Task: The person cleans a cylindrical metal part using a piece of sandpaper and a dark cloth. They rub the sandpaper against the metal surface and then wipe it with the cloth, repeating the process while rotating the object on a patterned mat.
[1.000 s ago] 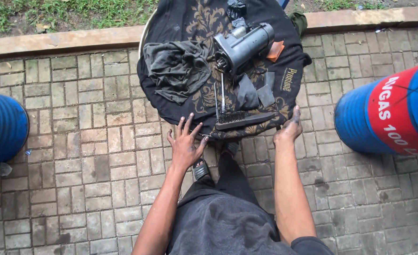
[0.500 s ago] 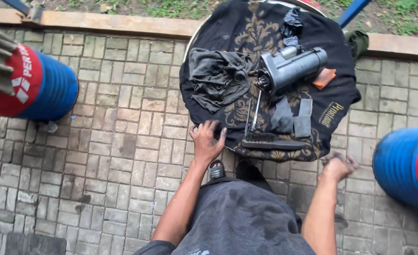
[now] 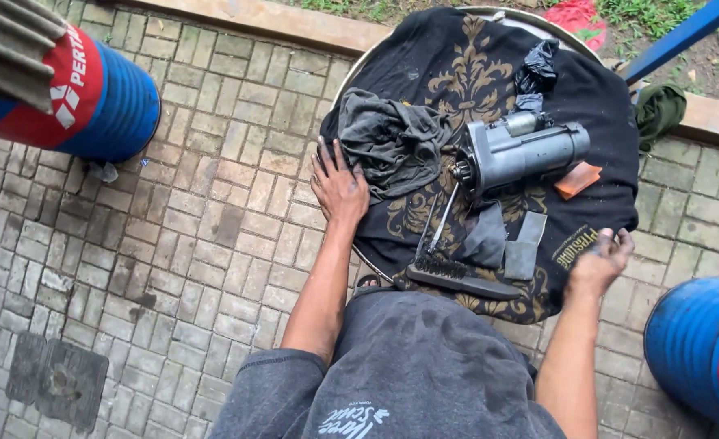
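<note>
My left hand, fingers spread flat, presses the soft, limp grey rag; right hand loosely curled, empty; best gripped by bunching folds just beyond fingertips.

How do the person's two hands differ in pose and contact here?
The left hand lies flat, fingers spread, on the black cloth beside the grey rag; the right hand is loosely curled at the cloth's near edge, holding nothing visible. The left reaches farther from the body than the right. Both are grimy.
</note>
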